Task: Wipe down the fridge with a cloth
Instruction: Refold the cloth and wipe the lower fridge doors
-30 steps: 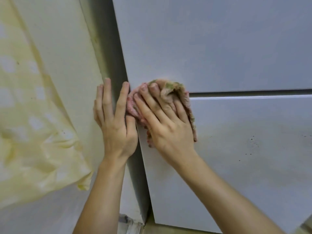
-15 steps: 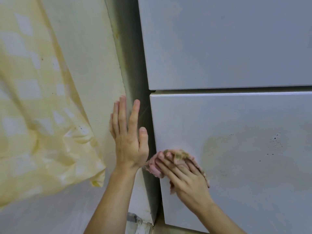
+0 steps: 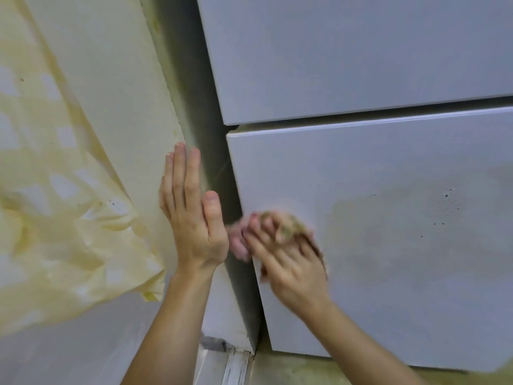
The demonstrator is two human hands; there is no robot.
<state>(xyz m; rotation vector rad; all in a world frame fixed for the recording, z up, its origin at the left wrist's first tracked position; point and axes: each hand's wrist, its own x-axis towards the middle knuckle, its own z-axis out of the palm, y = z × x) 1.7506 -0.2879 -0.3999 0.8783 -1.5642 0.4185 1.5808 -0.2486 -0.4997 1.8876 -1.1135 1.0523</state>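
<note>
Down from the seam (image 3: 361, 113) between the two doors, where it was a second ago, the right hand (image 3: 291, 262) has carried the cloth (image 3: 288, 227) onto the lower door (image 3: 388, 295) of the fridge (image 3: 347, 51), close to that door's left edge. From where I stand the hand is a blur, but its fingers look bent over the bunched cloth, gripping it and pressing it against the door. The left hand (image 3: 194, 226) holds nothing; it lies flat, fingers straight and together, on the cream wall panel (image 3: 111, 93) just beside the fridge, with the thumb over the dark gap. A yellowish stain (image 3: 369, 218) and a scatter of dark specks (image 3: 447, 195) sit on the door to the right, clear of the cloth. My worry is that quick strokes hugging the edge will miss those marks. The cloth also looks grubby, so it may smear dirt across the door rather than lift it. Working this near the corner, a loose end could catch in the gap. The yellow curtain (image 3: 55, 218) hangs near the left arm.
</note>
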